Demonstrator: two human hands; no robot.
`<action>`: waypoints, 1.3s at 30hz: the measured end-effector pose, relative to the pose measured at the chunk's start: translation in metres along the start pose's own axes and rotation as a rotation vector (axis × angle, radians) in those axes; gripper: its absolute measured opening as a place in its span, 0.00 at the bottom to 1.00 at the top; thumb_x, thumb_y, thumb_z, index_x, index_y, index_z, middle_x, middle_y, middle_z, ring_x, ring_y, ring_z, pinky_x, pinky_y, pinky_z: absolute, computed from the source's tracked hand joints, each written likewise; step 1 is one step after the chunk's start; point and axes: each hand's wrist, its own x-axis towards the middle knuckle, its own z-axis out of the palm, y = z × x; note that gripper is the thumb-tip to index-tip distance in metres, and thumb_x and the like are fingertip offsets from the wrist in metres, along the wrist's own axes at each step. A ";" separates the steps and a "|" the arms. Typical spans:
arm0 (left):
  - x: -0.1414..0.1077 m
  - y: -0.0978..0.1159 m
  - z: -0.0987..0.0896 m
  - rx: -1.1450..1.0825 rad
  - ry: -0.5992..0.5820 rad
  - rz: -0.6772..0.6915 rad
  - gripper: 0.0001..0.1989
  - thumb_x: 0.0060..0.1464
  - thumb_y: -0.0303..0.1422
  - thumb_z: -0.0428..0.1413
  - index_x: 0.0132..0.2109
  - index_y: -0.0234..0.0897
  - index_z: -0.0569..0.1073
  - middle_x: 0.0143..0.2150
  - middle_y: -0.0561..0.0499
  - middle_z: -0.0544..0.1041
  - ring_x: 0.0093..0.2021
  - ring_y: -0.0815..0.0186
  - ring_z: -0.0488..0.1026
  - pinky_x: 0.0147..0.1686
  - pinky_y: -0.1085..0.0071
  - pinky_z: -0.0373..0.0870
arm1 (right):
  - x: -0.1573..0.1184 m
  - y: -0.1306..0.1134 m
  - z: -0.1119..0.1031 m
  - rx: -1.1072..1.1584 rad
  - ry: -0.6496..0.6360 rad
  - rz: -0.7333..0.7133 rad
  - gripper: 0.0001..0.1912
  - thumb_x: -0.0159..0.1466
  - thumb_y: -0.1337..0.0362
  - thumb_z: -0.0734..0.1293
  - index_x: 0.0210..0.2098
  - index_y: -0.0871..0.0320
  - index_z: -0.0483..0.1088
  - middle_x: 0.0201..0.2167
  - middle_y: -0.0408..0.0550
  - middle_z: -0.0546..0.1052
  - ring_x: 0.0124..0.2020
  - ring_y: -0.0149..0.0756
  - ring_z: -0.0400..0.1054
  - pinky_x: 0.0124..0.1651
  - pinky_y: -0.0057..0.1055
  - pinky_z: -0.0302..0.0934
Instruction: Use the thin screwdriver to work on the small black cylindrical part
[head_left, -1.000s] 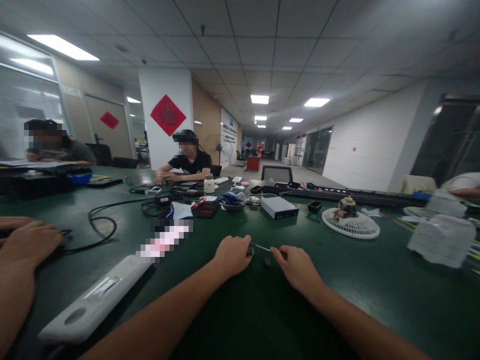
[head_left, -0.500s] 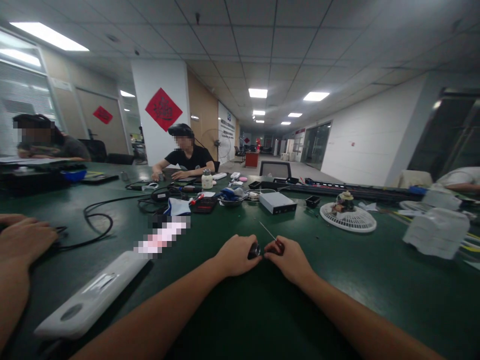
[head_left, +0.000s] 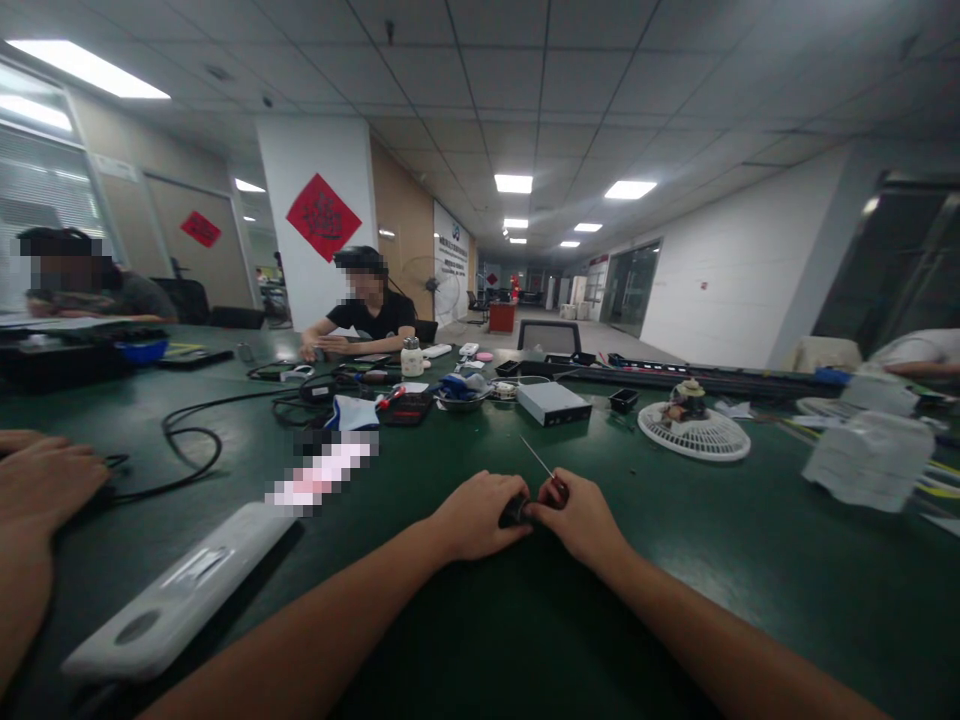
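My left hand (head_left: 480, 515) is curled round a small dark, round object (head_left: 513, 512) with a shiny rim; its kind cannot be made out. My right hand (head_left: 583, 512) grips a screwdriver (head_left: 537, 458), whose thin metal shaft points away and up to the left. Its reddish handle is mostly hidden in my fingers. The right thumb and fingertips meet the edge of the round object, and both hands are close together low over the green table (head_left: 675, 580).
To the left lie a white handheld device (head_left: 187, 590) and black cables (head_left: 187, 410); another person's hand (head_left: 52, 485) rests at the left edge. Ahead are a grey-white box (head_left: 553, 402) and a white fan grille (head_left: 694, 432). A white plastic housing (head_left: 859, 460) stands at right.
My two hands have come together, so that my right fingertips now touch the round object in my left hand. The screwdriver stays in my right hand.
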 end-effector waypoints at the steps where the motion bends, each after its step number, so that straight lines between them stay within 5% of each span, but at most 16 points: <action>1: -0.001 0.001 -0.001 -0.004 0.000 0.004 0.14 0.56 0.42 0.58 0.46 0.41 0.70 0.44 0.50 0.76 0.45 0.59 0.73 0.44 0.64 0.66 | 0.000 0.001 0.001 -0.015 -0.003 0.003 0.09 0.54 0.64 0.73 0.26 0.57 0.67 0.22 0.38 0.70 0.24 0.31 0.64 0.27 0.27 0.53; 15: -0.001 0.003 -0.004 0.014 -0.004 -0.005 0.15 0.53 0.39 0.58 0.48 0.42 0.72 0.46 0.49 0.76 0.47 0.58 0.72 0.50 0.64 0.65 | -0.004 -0.002 0.000 -0.171 -0.055 -0.039 0.10 0.59 0.61 0.68 0.25 0.55 0.63 0.24 0.42 0.72 0.26 0.33 0.64 0.29 0.28 0.51; 22: 0.001 0.000 -0.004 0.069 0.071 -0.147 0.15 0.50 0.41 0.59 0.42 0.39 0.70 0.42 0.47 0.76 0.44 0.57 0.72 0.45 0.63 0.65 | -0.006 -0.005 -0.013 -0.231 -0.064 -0.042 0.18 0.71 0.57 0.55 0.28 0.56 0.67 0.25 0.45 0.75 0.27 0.36 0.68 0.32 0.31 0.52; 30: 0.001 -0.005 -0.002 0.086 0.174 -0.313 0.12 0.51 0.38 0.58 0.40 0.39 0.67 0.41 0.49 0.75 0.42 0.59 0.72 0.41 0.65 0.64 | -0.005 -0.003 -0.023 -0.101 -0.133 -0.093 0.14 0.66 0.59 0.62 0.42 0.55 0.78 0.31 0.46 0.81 0.30 0.39 0.73 0.33 0.31 0.60; 39: 0.002 -0.007 -0.001 0.087 0.170 -0.374 0.11 0.51 0.36 0.57 0.40 0.40 0.65 0.40 0.51 0.74 0.39 0.61 0.72 0.39 0.66 0.64 | -0.010 -0.013 -0.026 -0.102 -0.096 -0.101 0.12 0.61 0.63 0.63 0.33 0.57 0.79 0.23 0.43 0.78 0.23 0.35 0.69 0.27 0.29 0.56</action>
